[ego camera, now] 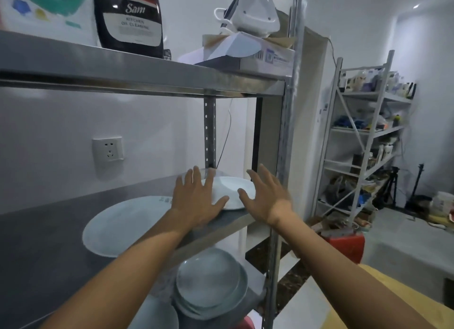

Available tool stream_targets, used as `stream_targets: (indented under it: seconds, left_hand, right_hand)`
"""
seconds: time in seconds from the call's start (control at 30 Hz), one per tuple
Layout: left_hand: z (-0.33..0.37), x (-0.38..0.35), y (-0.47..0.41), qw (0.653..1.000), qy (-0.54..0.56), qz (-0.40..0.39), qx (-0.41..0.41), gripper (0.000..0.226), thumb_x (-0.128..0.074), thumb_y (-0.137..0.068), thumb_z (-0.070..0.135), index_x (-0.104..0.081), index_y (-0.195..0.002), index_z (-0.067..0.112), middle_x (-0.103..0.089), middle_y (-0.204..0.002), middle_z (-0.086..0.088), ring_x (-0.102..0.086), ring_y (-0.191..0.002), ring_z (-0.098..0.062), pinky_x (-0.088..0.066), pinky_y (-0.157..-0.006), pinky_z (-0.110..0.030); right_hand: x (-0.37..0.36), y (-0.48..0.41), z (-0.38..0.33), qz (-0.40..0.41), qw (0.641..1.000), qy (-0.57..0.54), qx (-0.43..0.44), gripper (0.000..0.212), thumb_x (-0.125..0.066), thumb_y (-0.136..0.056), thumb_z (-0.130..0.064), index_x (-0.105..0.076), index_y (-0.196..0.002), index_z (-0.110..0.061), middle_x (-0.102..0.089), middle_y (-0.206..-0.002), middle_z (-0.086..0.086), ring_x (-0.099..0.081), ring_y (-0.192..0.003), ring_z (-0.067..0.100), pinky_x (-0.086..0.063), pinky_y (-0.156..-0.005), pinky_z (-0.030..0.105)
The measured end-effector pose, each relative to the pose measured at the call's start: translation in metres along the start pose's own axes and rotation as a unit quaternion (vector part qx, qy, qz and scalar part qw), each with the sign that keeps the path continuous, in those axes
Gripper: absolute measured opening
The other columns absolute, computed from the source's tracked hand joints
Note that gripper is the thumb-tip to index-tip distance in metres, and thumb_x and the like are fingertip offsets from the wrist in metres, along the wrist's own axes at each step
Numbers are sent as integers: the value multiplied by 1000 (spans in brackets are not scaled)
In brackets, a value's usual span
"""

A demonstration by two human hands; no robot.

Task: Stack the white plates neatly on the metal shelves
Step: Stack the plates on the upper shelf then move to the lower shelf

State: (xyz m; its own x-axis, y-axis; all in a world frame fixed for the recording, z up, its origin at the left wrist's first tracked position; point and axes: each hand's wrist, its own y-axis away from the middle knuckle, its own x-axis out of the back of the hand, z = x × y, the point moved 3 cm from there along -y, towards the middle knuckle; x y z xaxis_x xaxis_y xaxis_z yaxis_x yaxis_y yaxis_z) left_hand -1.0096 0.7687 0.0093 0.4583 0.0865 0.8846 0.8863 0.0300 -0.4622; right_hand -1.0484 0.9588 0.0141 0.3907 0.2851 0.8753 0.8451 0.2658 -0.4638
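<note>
Flanking small white plate (233,192), spread hands (196,201)

Small plate (233,193) half behind left hand (196,201) (both hands motion-blurred), lowest plate (157,316) cut by the bottom edge

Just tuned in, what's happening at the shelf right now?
A person is sorting white plates on a metal shelf unit. Both hands are open at the middle shelf: the left hand lies partly over a small white plate near the shelf's right end, and the right hand hovers just beside it. A larger plate lies to the left on the same shelf, and a stack of plates sits on the shelf below.
</note>
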Motion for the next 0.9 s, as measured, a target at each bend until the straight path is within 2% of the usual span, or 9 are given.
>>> stream_targets:
  seconds: [0.13, 0.27, 0.33, 0.4, 0.47, 0.53, 0.6, 0.73, 0.9]
  left_hand:
    - [-1, -15, -29, 996, -31, -53, 64, 94, -20, -86, 80, 1, -155, 21, -3, -162, -21, -10, -148, -40, -11, -118, -56]
    - [-9, -32, -57, 985, -46, -114, 119, 98, -19, -81, 85, 1, -155, 23, -2, -162, -19, -18, -146, -41, -15, -117, -59]
    - [-12, -40, -68, 980, -55, -134, 135, 99, -18, -79, 86, -1, -155, 24, -5, -162, -19, -24, -144, -42, -18, -116, -60]
    - [-12, -51, -69, 972, -53, -177, 145, 100, -16, -78, 88, -2, -155, 25, -10, -162, -18, -28, -142, -42, -19, -115, -61]
    - [-12, -61, -66, 964, -32, -214, 155, 100, -17, -77, 88, -11, -154, 25, -23, -158, -18, -36, -137, -40, -24, -112, -60]
    - [-12, -64, -65, 963, -25, -218, 155, 95, -22, -78, 87, -26, -150, 26, -39, -149, -15, -43, -130, -35, -31, -109, -56]
    - [-9, -60, -65, 966, -27, -215, 143, 86, -30, -80, 82, -36, -145, 26, -44, -143, -14, -45, -126, -34, -34, -106, -51]
    - [1, -52, -61, 968, -7, -211, 137, 72, -40, -82, 74, -45, -137, 27, -43, -137, -15, -45, -121, -35, -35, -101, -46]
    - [7, -40, -54, 976, -3, -177, 125, 68, -40, -84, 73, -56, -128, 23, -47, -131, -17, -46, -116, -35, -35, -101, -45]
  right_hand:
    - [-12, -32, 12, 48, 998, -35, 31, 70, -37, -92, -67, -28, -151, -31, -14, -164, 4, -30, -144, 30, -40, -106, 46]
    - [-32, -58, 28, 59, 995, -61, 53, 68, -43, -91, -65, -36, -148, -29, -20, -162, 7, -43, -135, 31, -49, -93, 42]
    - [-43, -70, 34, 35, 996, -63, 59, 70, -42, -90, -67, -36, -147, -28, -20, -162, 9, -46, -132, 34, -50, -92, 42]
    - [-57, -79, 42, -28, 996, -69, 43, 71, -40, -89, -69, -34, -147, -28, -17, -162, 14, -50, -127, 38, -48, -94, 44]
    - [-71, -82, 47, -100, 989, -103, 26, 72, -42, -89, -68, -33, -147, -26, -25, -156, 17, -54, -120, 37, -47, -95, 43]
    - [-78, -82, 47, -122, 982, -140, 22, 70, -46, -90, -65, -37, -144, -22, -41, -142, 14, -52, -118, 32, -47, -93, 39]
    - [-79, -83, 46, -132, 979, -156, 26, 69, -50, -89, -61, -39, -143, -18, -48, -134, 12, -47, -120, 31, -44, -93, 38]
    - [-79, -85, 44, -145, 979, -139, 35, 69, -53, -86, -60, -45, -137, -14, -53, -130, 12, -43, -119, 31, -39, -93, 40]
    - [-70, -83, 40, -111, 988, -91, 54, 66, -49, -85, -66, -55, -118, -10, -58, -114, 13, -46, -103, 29, -31, -86, 39]
